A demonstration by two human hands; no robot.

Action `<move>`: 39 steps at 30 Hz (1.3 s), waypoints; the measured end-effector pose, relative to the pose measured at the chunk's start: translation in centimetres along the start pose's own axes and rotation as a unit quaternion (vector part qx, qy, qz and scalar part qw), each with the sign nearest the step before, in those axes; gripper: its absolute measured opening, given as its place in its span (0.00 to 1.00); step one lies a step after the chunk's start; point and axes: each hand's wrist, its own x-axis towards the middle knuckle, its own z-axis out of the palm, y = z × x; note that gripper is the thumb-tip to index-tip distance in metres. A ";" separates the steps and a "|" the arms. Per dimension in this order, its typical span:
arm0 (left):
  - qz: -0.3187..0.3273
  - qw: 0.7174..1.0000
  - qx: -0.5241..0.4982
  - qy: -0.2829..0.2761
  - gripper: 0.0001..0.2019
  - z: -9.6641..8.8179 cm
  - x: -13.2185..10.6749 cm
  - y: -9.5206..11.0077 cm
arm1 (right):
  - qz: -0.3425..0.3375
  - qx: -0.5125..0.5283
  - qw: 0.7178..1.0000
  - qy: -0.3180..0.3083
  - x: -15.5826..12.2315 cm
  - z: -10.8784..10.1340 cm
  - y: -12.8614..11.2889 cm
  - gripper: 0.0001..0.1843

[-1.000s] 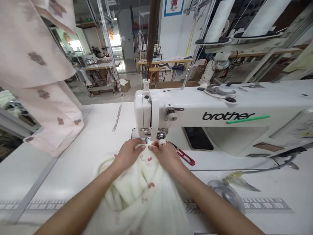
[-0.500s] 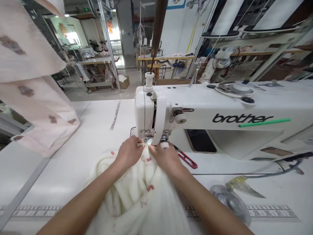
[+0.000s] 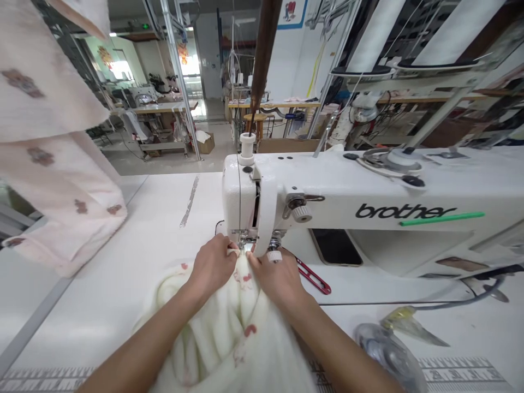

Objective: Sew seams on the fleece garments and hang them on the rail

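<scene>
A cream plush fabric (image 3: 229, 338) with small red and pink prints runs from the front edge up to the needle area of a white sewing machine (image 3: 327, 191). Just left of the presser foot (image 3: 242, 243), my left hand (image 3: 215, 262) pinches the fabric's edge. My right hand (image 3: 278, 273) grips the same fabric on the right, its fingertips close to the foot and partly behind the machine's head. The fabric is gathered in folds between my forearms. Red thread snips (image 3: 313, 275) lie beside my right hand.
A dark phone (image 3: 335, 246) rests under the machine arm. A clear round container (image 3: 387, 352) and a yellowish clear nozzle-shaped piece (image 3: 413, 326) lie at right. Pink printed cloth (image 3: 73, 180) hangs over the table's left side. Thread cones (image 3: 372, 38) stand at upper right.
The whole view has shifted, so the machine and hands sit slightly lower in the picture. Both hands keep their hold on the fabric at the presser foot.
</scene>
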 end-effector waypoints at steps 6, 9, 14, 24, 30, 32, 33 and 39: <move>0.006 1.000 0.014 0.013 0.08 0.1 0.0 0.1 | -0.031 0.002 1.000 0.005 0.0 0.0 0.1 0.14; 0.011 1.000 0.021 0.016 0.08 0.2 0.1 0.0 | -0.023 0.000 1.000 0.015 0.1 0.1 0.2 0.13; 0.002 0.999 0.025 0.026 0.08 0.5 0.5 -0.2 | -0.009 -0.019 1.000 0.018 0.3 0.6 0.2 0.12; -0.019 0.998 0.036 0.046 0.11 0.7 1.0 0.0 | -0.002 -0.017 0.999 0.042 0.5 1.5 0.5 0.09; 0.003 0.999 0.031 0.037 0.11 0.6 1.0 -0.3 | -0.009 0.026 0.998 0.052 0.0 1.1 0.6 0.11; 0.016 0.999 0.028 0.032 0.10 0.5 0.8 -0.3 | -0.028 0.053 0.997 0.050 -0.4 0.6 1.1 0.11; 0.021 0.999 0.026 0.031 0.10 0.4 0.7 -0.4 | -0.039 0.070 0.996 0.048 -0.6 0.4 1.3 0.11; 0.035 0.999 0.009 0.034 0.09 0.4 0.6 -0.5 | -0.059 0.140 0.987 0.044 -0.9 -0.3 2.3 0.16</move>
